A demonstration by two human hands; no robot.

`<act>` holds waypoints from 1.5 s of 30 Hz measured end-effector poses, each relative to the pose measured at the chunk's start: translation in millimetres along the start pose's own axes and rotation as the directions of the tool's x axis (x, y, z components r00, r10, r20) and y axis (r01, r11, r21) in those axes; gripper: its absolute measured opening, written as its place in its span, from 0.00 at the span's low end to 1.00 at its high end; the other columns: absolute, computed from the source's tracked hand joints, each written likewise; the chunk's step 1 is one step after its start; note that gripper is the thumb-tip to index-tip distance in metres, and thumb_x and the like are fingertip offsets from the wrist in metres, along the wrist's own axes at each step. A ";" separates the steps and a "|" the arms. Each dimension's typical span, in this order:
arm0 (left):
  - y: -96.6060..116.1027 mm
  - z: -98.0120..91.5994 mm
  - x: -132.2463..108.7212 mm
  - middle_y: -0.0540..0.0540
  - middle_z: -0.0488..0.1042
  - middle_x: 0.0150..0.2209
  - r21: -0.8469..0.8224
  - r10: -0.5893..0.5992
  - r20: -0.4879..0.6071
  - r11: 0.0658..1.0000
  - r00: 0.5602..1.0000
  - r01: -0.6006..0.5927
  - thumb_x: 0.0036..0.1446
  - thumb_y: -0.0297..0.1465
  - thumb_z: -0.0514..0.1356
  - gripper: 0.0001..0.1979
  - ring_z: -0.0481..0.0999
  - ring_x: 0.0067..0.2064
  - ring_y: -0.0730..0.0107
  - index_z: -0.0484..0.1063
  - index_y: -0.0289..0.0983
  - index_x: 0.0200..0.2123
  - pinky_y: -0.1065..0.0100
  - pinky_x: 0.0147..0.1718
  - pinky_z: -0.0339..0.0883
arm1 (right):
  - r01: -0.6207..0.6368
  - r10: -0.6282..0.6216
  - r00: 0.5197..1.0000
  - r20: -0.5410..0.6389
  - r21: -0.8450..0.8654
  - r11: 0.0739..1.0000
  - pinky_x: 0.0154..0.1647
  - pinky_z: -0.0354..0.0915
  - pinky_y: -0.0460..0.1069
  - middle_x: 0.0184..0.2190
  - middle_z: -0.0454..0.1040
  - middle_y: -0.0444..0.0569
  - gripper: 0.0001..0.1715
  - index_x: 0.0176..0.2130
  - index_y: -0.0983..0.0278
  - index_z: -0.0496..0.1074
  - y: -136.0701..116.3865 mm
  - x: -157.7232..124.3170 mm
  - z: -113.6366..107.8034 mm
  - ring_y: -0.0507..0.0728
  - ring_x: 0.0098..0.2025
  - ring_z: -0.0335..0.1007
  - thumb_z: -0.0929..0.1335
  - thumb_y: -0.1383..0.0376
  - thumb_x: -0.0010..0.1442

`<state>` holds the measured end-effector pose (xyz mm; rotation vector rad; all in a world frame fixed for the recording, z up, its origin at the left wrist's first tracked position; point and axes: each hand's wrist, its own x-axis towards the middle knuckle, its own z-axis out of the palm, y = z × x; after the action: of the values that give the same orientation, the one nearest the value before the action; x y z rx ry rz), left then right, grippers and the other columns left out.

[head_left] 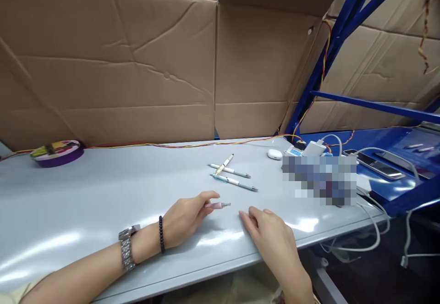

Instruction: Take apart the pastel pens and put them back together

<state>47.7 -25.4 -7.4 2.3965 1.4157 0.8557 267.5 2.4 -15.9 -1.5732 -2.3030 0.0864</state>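
A pink pen with a silver metal tip is gripped in my left hand. Its tip points right and its other end is hidden by the fingers. My right hand lies by the front of the table, fingers curled in, with nothing visible in them. Beyond both hands lie a white and grey-green pen, a second similar pen behind it, and a white pen with a yellowish end resting across them.
A purple-sided round box stands at the back left of the grey table. A white earbud case, a white charger, cables and a phone are on the right. Cardboard and a blue frame stand behind.
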 end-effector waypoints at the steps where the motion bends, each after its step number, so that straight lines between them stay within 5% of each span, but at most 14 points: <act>1: 0.8 0.1 0.0 0.49 0.75 0.34 -0.009 -0.025 0.008 1.000 1.000 0.025 0.66 0.32 0.42 0.11 0.75 0.33 0.70 0.56 0.40 0.50 0.71 0.32 0.66 | 0.002 -0.001 1.000 0.028 -0.024 1.000 0.16 0.47 0.45 0.15 0.63 0.45 0.21 0.19 0.60 0.61 -0.4 1.2 -0.6 0.53 0.16 0.59 0.62 0.56 0.60; 8: 4.3 -2.5 3.3 0.49 0.74 0.37 -0.071 -0.041 0.021 0.997 0.999 0.043 0.65 0.32 0.46 0.09 0.73 0.36 0.71 0.65 0.39 0.42 0.71 0.36 0.66 | 0.003 -0.004 1.000 0.001 0.257 0.966 0.19 0.55 0.46 0.17 0.65 0.42 0.23 0.22 0.61 0.60 15.2 8.7 -13.0 0.53 0.19 0.62 0.59 0.51 0.62; 11: -1.8 -1.9 6.5 0.48 0.74 0.39 -0.035 -0.053 0.026 0.998 0.998 0.054 0.65 0.32 0.47 0.11 0.72 0.40 0.69 0.68 0.40 0.41 0.69 0.39 0.65 | -0.024 0.063 0.991 -0.117 0.308 0.951 0.29 0.62 0.48 0.27 0.71 0.45 0.15 0.36 0.61 0.67 31.2 22.1 -15.5 0.55 0.28 0.67 0.59 0.54 0.63; 14: -12.1 -0.7 9.9 0.49 0.73 0.38 0.000 -0.091 0.044 0.996 0.995 0.091 0.64 0.32 0.48 0.11 0.71 0.42 0.67 0.69 0.41 0.39 0.67 0.41 0.65 | 0.005 0.012 0.996 -0.085 0.192 0.981 0.35 0.62 0.51 0.36 0.72 0.50 0.16 0.47 0.61 0.67 40.0 37.9 -9.8 0.59 0.40 0.67 0.60 0.60 0.61; 18: -22.3 -0.6 12.4 0.46 0.72 0.41 0.043 -0.112 0.010 0.993 0.994 0.111 0.63 0.30 0.49 0.09 0.69 0.45 0.63 0.67 0.39 0.41 0.63 0.44 0.64 | 0.012 -0.004 0.999 -0.048 0.178 0.984 0.30 0.60 0.49 0.32 0.72 0.48 0.11 0.37 0.60 0.71 38.2 48.0 -6.1 0.58 0.36 0.68 0.60 0.61 0.60; 22: -23.0 -1.3 11.5 0.43 0.66 0.48 0.112 -0.119 -0.083 0.985 0.989 0.128 0.61 0.30 0.52 0.11 0.62 0.53 0.59 0.64 0.40 0.47 0.57 0.50 0.60 | 0.023 0.062 0.976 -0.207 0.384 0.923 0.27 0.60 0.47 0.26 0.71 0.44 0.13 0.33 0.61 0.67 35.5 42.0 -19.0 0.53 0.26 0.65 0.60 0.56 0.61; 24: -21.1 -2.2 10.6 0.42 0.64 0.51 0.141 -0.129 -0.116 0.979 0.985 0.144 0.61 0.32 0.52 0.13 0.59 0.55 0.57 0.63 0.40 0.49 0.54 0.52 0.59 | 0.054 0.133 0.917 -0.376 0.448 0.892 0.27 0.60 0.47 0.23 0.69 0.43 0.14 0.29 0.62 0.66 34.6 34.3 -25.3 0.52 0.24 0.64 0.61 0.57 0.61; 28: -13.0 -6.6 7.6 0.40 0.58 0.55 0.145 -0.051 -0.184 0.986 0.982 0.079 0.63 0.34 0.49 0.16 0.55 0.58 0.56 0.57 0.40 0.54 0.54 0.53 0.57 | 0.180 0.293 0.556 -0.778 0.456 0.872 0.27 0.61 0.48 0.20 0.66 0.44 0.09 0.26 0.63 0.66 22.3 11.1 -24.6 0.54 0.24 0.64 0.64 0.64 0.58; 29: -9.7 -7.9 6.4 0.39 0.58 0.55 0.149 0.008 -0.190 0.989 0.982 0.021 0.63 0.34 0.48 0.17 0.55 0.58 0.57 0.56 0.39 0.54 0.55 0.53 0.56 | 0.247 0.280 0.520 -0.807 0.456 0.855 0.26 0.61 0.48 0.20 0.66 0.45 0.07 0.27 0.63 0.67 15.5 4.7 -21.5 0.54 0.23 0.64 0.64 0.67 0.57; 31: -1.8 -9.2 3.4 0.38 0.59 0.54 0.179 0.157 -0.176 0.976 0.972 -0.126 0.64 0.35 0.48 0.16 0.57 0.57 0.58 0.56 0.38 0.53 0.54 0.55 0.53 | 0.398 0.180 0.566 -0.804 0.458 0.795 0.24 0.61 0.48 0.22 0.68 0.44 0.05 0.29 0.62 0.67 -1.4 -6.3 -13.0 0.53 0.23 0.65 0.65 0.71 0.56; 33: 6.5 -8.1 0.3 0.37 0.62 0.52 0.218 0.274 -0.123 0.945 0.954 -0.243 0.64 0.40 0.47 0.16 0.60 0.55 0.58 0.57 0.37 0.51 0.52 0.55 0.51 | 0.477 0.015 0.676 -0.737 0.453 0.753 0.26 0.62 0.46 0.22 0.69 0.43 0.07 0.32 0.61 0.66 -19.5 -12.9 -3.2 0.52 0.24 0.66 0.63 0.73 0.56; 35: 13.3 -4.9 -2.0 0.40 0.69 0.45 0.235 0.319 -0.054 0.925 0.946 -0.299 0.65 0.43 0.44 0.18 0.68 0.47 0.61 0.60 0.36 0.47 0.56 0.50 0.58 | 0.526 -0.106 0.744 -0.660 0.481 0.701 0.25 0.60 0.46 0.21 0.68 0.43 0.08 0.30 0.62 0.65 -33.8 -14.8 5.7 0.51 0.24 0.64 0.61 0.72 0.58; 39: 17.7 2.7 -2.4 0.49 0.69 0.25 0.301 0.288 0.031 0.911 0.957 -0.283 0.68 0.37 0.37 0.20 0.66 0.24 0.71 0.62 0.36 0.32 0.70 0.24 0.59 | 0.444 -0.239 0.868 -0.436 0.464 0.767 0.20 0.49 0.46 0.15 0.55 0.39 0.20 0.20 0.62 0.57 -42.2 -11.7 17.0 0.49 0.18 0.50 0.58 0.68 0.62; 45: 12.2 5.0 -0.2 0.46 0.69 0.32 0.298 0.156 0.032 0.941 0.987 -0.158 0.67 0.36 0.39 0.19 0.68 0.32 0.69 0.66 0.36 0.35 0.71 0.27 0.61 | 0.328 -0.209 0.940 -0.269 0.542 0.774 0.23 0.54 0.45 0.19 0.64 0.42 0.17 0.25 0.63 0.64 -33.3 -8.3 19.7 0.50 0.22 0.59 0.58 0.64 0.65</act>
<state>59.4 -31.4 -5.8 2.7672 1.4581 0.7067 234.2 -15.0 -28.3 -0.8874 -2.0455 0.4938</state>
